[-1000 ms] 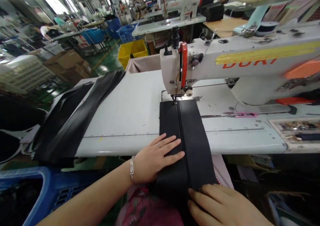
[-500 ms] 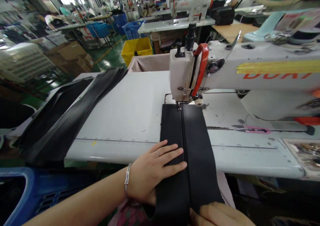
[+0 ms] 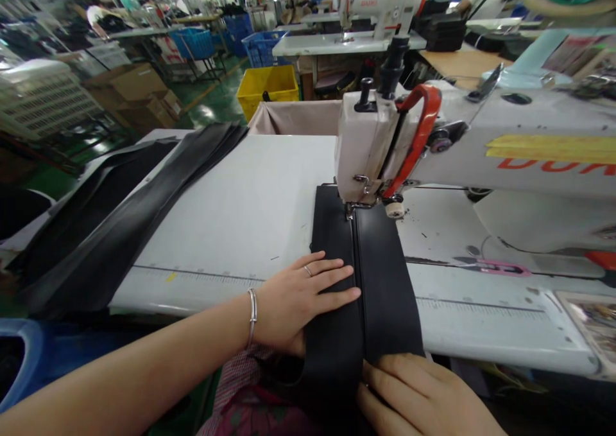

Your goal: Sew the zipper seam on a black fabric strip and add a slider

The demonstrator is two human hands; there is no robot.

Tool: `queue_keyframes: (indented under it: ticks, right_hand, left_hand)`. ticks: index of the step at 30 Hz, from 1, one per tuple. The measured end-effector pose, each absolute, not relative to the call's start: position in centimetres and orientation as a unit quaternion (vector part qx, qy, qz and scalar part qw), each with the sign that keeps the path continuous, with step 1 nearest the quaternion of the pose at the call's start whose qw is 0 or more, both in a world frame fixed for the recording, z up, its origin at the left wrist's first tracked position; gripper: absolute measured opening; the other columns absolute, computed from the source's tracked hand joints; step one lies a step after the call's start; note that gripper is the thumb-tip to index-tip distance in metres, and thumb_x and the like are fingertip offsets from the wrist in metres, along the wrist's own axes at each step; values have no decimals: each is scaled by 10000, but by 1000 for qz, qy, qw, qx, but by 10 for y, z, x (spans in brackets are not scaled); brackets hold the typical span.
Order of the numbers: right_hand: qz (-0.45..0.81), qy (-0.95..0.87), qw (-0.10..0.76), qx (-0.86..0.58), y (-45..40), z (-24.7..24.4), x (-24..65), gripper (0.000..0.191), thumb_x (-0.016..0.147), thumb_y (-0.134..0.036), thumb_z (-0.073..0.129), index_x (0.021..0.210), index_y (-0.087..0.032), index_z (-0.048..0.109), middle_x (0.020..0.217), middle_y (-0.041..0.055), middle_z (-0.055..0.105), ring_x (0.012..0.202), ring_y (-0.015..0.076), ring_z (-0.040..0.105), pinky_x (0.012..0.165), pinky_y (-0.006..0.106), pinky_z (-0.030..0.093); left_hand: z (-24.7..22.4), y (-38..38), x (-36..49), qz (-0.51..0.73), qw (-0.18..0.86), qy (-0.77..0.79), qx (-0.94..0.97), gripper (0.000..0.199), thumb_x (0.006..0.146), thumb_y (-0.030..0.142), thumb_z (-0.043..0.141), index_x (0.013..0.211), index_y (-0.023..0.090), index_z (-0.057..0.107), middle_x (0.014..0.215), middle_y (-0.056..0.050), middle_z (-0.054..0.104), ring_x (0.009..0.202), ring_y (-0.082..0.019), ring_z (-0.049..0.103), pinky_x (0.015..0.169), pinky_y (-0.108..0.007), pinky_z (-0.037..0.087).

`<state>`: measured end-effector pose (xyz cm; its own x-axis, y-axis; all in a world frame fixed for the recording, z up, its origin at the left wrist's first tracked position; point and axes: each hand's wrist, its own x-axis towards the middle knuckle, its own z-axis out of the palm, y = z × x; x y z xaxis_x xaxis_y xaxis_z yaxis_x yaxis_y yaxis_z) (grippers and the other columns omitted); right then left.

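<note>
Head view: left hand lies palm-down on black panel.

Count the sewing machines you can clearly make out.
2: the near machine, with the black strip under it, and the far machine, on a table behind it, right of the yellow bin. More may be hidden or lost in the blurred background.

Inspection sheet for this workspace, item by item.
Surface: white table, ruler along its near edge.
Work: black piece under the sewing machine.
Clutter: black strips piled at left; pink snips right of the black piece.
Hands: left hand palm-down on the black piece; right hand at its near part, grip unclear.
Cables: nothing seen.
Surroundings: yellow crate and cartons beyond the table; blue basket lower left.
</note>
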<state>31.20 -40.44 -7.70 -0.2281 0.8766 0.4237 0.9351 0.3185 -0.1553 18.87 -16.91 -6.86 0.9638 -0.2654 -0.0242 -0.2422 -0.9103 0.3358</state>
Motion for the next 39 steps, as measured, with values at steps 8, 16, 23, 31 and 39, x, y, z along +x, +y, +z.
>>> queue_keyframes:
  ticks: [8, 16, 23, 31, 39]
  right_hand:
    - [-40, -774, 235, -586, -388, -79, 326, 317, 991, -320, 381, 1051, -192, 665, 1013, 29, 696, 878, 178, 614, 786, 303, 526]
    - [-19, -770, 212, -602, -379, -71, 337, 285, 928, -381, 518, 1075, -176, 651, 1044, 75, 669, 940, 217, 592, 817, 355, 518]
    - [0, -749, 200, -632, -372, -72, 342, 244, 872, -295, 542, 1064, -184, 644, 1166, 87, 619, 952, 254, 564, 776, 399, 516]
    - [6, -747, 181, -639, -368, -75, 347, 207, 896, -263, 508, 1030, -186, 646, 1171, 83, 608, 897, 239, 549, 746, 401, 502]
    - [3, -744, 193, -639, -363, -78, 352, 207, 902, -243, 503, 1048, -183, 638, 1133, 67, 613, 924, 241, 544, 756, 396, 497]
  left_hand:
    - [-66, -152, 206, -36, 140, -134, 980, 926, 650, 392, 674, 1466, 203, 281, 1544, -120, 227, 1409, -314, 216, 1177, -490, 90]
    - [-66, -140, 216, -31, 127, -127, 983, 902, 670, 336, 663, 1471, 219, 266, 1552, -104, 208, 1409, -318, 199, 1171, -500, 109]
    - [-65, -136, 221, -46, 93, -122, 987, 876, 708, 364, 629, 1481, 210, 247, 1559, -106, 185, 1422, -297, 177, 1176, -479, 102]
    - [-69, -130, 224, -29, 109, -126, 986, 860, 727, 393, 609, 1482, 205, 242, 1554, -103, 200, 1406, -311, 210, 1173, -486, 105]
    - [-71, -123, 232, -26, 90, -121, 988, 877, 724, 400, 622, 1483, 198, 233, 1546, -111, 212, 1411, -295, 202, 1181, -477, 103]
